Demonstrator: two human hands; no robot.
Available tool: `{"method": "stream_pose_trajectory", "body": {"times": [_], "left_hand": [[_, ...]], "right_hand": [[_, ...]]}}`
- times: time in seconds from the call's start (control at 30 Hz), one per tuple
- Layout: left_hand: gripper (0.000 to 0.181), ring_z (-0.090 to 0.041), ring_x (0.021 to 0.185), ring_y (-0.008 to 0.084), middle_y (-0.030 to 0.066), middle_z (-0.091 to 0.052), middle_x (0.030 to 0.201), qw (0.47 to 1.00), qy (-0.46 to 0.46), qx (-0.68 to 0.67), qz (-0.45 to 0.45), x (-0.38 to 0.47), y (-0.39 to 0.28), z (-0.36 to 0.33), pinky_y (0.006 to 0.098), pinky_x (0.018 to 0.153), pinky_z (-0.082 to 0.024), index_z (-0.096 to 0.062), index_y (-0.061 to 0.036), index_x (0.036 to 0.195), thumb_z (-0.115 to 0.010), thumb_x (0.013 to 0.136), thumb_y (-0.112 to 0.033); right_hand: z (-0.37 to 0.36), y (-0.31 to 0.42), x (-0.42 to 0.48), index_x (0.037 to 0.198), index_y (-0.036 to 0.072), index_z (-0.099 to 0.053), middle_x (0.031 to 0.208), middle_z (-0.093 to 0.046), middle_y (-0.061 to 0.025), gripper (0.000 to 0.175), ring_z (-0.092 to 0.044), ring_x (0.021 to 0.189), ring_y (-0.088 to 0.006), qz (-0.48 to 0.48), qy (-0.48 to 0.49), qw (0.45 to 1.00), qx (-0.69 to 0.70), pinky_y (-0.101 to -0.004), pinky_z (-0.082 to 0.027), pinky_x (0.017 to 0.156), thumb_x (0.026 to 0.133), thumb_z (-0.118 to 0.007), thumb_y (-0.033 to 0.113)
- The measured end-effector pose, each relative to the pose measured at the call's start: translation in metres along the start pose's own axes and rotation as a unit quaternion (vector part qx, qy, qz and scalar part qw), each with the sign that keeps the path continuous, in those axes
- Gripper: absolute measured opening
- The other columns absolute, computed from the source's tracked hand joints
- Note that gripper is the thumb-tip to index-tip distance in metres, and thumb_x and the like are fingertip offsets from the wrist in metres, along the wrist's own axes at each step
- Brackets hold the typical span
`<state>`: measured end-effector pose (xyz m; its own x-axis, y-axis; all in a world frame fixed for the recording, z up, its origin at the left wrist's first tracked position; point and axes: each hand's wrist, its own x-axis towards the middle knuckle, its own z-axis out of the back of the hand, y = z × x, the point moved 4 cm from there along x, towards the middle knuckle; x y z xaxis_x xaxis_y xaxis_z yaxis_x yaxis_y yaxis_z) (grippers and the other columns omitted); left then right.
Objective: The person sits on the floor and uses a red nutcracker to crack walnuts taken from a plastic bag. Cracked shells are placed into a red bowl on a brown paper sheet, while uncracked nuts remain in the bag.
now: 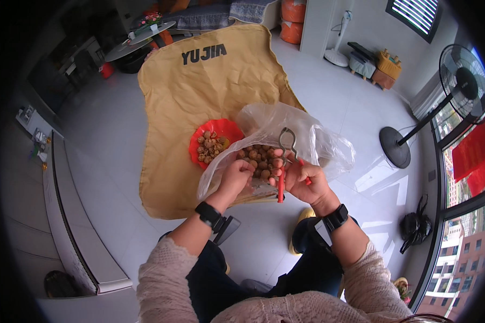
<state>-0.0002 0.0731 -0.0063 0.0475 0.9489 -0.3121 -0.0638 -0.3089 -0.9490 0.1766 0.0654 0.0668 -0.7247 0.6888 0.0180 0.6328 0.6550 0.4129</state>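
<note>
A nutcracker with red handles (281,183) rests in my right hand (307,179), its metal jaws pointing away from me. My left hand (238,177) is at the mouth of a clear plastic bag (331,149), beside whole walnuts (262,164); its fingertips are close together, and whether they hold anything is hidden. Left of the bag, a red scalloped plate (226,127) carries cracked walnuts and shell pieces (210,147). Bag and plate both lie on a tan cloth cover (178,97).
A standing fan (402,141) is to the right, near the window. A black bag (416,224) lies by the wall. Small stools (386,66) and a white stand (336,56) are at the back right. A low cabinet (85,242) runs along the left.
</note>
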Motion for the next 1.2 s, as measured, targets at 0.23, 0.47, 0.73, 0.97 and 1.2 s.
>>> {"method": "stream_pose_trajectory", "body": {"times": [0.23, 0.47, 0.73, 0.97, 1.2], "left_hand": [[0.036, -0.046, 0.112, 0.033, 0.0176, -0.055, 0.111, 0.952, -0.134, 0.227, -0.156, 0.069, 0.036, 0.032, 0.0343, 0.096, -0.035, -0.058, 0.0025, 0.104, -0.047, 0.07, 0.003], [0.043, -0.043, 0.115, 0.0325, 0.0185, -0.051, 0.117, 0.921, -0.109, 0.334, -0.171, 0.077, 0.03, 0.008, 0.0353, 0.096, -0.035, -0.051, 0.0012, 0.115, -0.047, 0.073, 0.003], [0.031, -0.048, 0.104, 0.0327, 0.0162, -0.054, 0.108, 0.91, -0.036, 0.389, -0.14, 0.059, 0.018, -0.001, 0.0367, 0.085, -0.04, -0.055, -0.0094, 0.101, -0.049, 0.073, 0.001], [0.016, -0.054, 0.09, 0.0292, 0.0129, -0.058, 0.09, 0.908, -0.038, 0.345, -0.236, 0.054, 0.02, 0.001, 0.0364, 0.076, -0.044, -0.055, -0.006, 0.089, -0.056, 0.074, -0.003], [0.018, -0.057, 0.088, 0.0272, 0.0122, -0.059, 0.09, 0.94, -0.071, 0.276, -0.189, 0.034, 0.017, 0.005, 0.0351, 0.077, -0.045, -0.058, -0.0032, 0.089, -0.062, 0.072, -0.006]], "right_hand": [[0.0, 0.005, 0.004, 0.117, 0.003, -0.044, 0.098, -0.051, -0.0087, 0.069, -0.051, 0.091, -0.0244, 0.017, 0.011, 1.0, -0.001, -0.0444, -0.039, 0.091, 0.048, -0.043, 0.0], [-0.001, 0.004, 0.003, 0.117, 0.003, -0.046, 0.093, -0.048, -0.0058, 0.071, -0.047, 0.088, -0.0202, 0.014, -0.04, 0.998, -0.043, -0.0433, -0.036, 0.09, 0.046, -0.047, 0.003], [-0.005, 0.002, 0.004, 0.117, 0.002, -0.046, 0.093, -0.047, -0.0061, 0.07, -0.047, 0.086, -0.02, 0.01, -0.044, 0.998, -0.045, -0.0433, -0.035, 0.09, 0.046, -0.047, 0.003], [-0.004, -0.001, 0.001, 0.125, 0.011, -0.041, 0.106, -0.05, -0.0094, 0.079, -0.049, 0.102, -0.0248, -0.018, -0.032, 0.998, -0.059, -0.0536, -0.033, 0.095, 0.047, -0.046, 0.002], [-0.002, -0.008, -0.003, 0.13, 0.016, -0.036, 0.112, -0.049, -0.0124, 0.085, -0.05, 0.103, -0.0285, -0.06, -0.061, 0.994, -0.064, -0.0612, -0.029, 0.096, 0.046, -0.047, 0.003]]}}
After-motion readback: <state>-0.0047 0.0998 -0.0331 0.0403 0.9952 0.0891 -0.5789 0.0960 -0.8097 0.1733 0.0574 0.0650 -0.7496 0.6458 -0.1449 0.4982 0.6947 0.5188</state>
